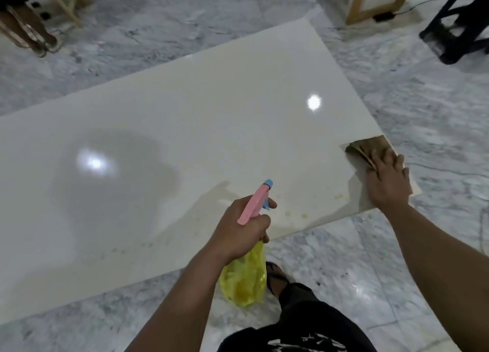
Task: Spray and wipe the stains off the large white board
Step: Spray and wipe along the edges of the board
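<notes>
Yellow stains [304, 215] lie between hands: left hand [244, 227] gripping spray bottle [248, 245], right hand [387, 181] flat on brown cloth [366, 149], nearer.

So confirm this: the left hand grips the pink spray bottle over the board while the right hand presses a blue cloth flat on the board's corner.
Wrong colour. In the head view the cloth under the right hand is brown, not blue. The rest holds: the left hand grips the spray bottle over the board.

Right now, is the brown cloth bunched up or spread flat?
Spread flat: the cloth lies on the board under the right hand.
</notes>
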